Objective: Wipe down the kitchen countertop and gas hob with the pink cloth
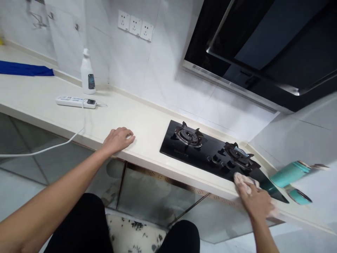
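Note:
My right hand point(256, 200) is closed on a pale pinkish cloth point(246, 181), pressing it on the front edge of the black gas stove point(195, 160) near its right end. Part of the cloth is hidden under the palm. Toward the counter's middle, my left hand point(119, 139) rests on the front edge of the cream countertop point(143, 140), left of the stove. Its fingers are curled in, and I cannot make out anything in them. Two burners stand on the stove, the left burner point(189, 136) and the right burner point(239, 154), with a small light-blue item point(240, 151) on the latter.
Right of the stove are a teal cylinder point(291, 174) and a teal ring-shaped roll point(300, 196). A white spray bottle point(87, 73), a power strip point(76, 102) with its cord and a blue cloth point(25, 68) lie left. The range hood point(252, 52) overhangs the stove.

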A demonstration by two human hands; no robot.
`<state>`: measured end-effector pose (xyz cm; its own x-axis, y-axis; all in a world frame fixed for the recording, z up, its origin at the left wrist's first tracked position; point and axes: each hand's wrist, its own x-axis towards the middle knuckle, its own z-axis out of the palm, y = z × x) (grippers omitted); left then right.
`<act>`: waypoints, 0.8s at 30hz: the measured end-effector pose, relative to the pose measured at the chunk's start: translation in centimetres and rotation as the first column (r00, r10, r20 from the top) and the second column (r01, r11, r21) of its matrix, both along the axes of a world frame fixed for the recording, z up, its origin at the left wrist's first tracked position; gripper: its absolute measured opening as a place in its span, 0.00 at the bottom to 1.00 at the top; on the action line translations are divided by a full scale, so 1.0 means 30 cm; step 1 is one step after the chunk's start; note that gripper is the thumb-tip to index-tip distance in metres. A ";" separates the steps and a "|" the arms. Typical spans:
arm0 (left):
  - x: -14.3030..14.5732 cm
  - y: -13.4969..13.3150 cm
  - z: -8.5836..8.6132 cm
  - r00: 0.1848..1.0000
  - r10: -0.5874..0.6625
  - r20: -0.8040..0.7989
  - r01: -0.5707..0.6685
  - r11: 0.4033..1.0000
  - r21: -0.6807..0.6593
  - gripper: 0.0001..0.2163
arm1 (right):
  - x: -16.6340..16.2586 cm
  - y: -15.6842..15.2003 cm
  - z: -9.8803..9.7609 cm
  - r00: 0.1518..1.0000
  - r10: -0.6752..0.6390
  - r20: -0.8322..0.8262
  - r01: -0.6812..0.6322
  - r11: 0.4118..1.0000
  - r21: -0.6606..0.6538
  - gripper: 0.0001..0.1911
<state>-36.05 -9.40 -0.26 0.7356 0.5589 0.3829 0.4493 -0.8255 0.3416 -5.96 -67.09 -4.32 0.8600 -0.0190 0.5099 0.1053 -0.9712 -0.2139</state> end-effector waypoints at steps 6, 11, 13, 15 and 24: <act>0.001 -0.004 -0.011 0.999 -0.007 0.052 0.008 0.999 -0.031 0.21 | -0.428 0.617 0.049 0.940 0.340 -0.039 -0.342 0.935 -0.095 0.29; 0.001 0.009 -0.011 0.986 -0.034 0.163 0.057 0.989 -0.139 0.21 | -0.724 1.072 0.133 0.733 0.657 -0.174 -0.671 0.740 -0.035 0.29; -0.009 0.011 0.007 0.957 -0.014 0.289 0.086 0.968 -0.238 0.20 | -0.796 1.193 0.150 0.647 0.740 -0.182 -0.755 0.656 -0.013 0.32; -0.028 -0.004 0.036 0.900 -0.024 0.436 0.148 0.956 -0.254 0.20 | -0.825 1.267 0.155 0.566 0.804 -0.184 -0.814 0.580 0.036 0.35; -0.032 -0.249 0.064 0.916 -0.394 0.075 0.398 0.916 -0.051 0.26 | -0.460 0.966 0.152 0.419 0.849 0.324 -0.848 0.237 0.474 0.19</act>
<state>-37.00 -16.87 1.66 0.8778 0.2514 0.4077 0.0663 -0.9068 0.4164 -19.76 -38.12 0.25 0.5422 0.4841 0.6867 0.7977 -0.0399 -0.6017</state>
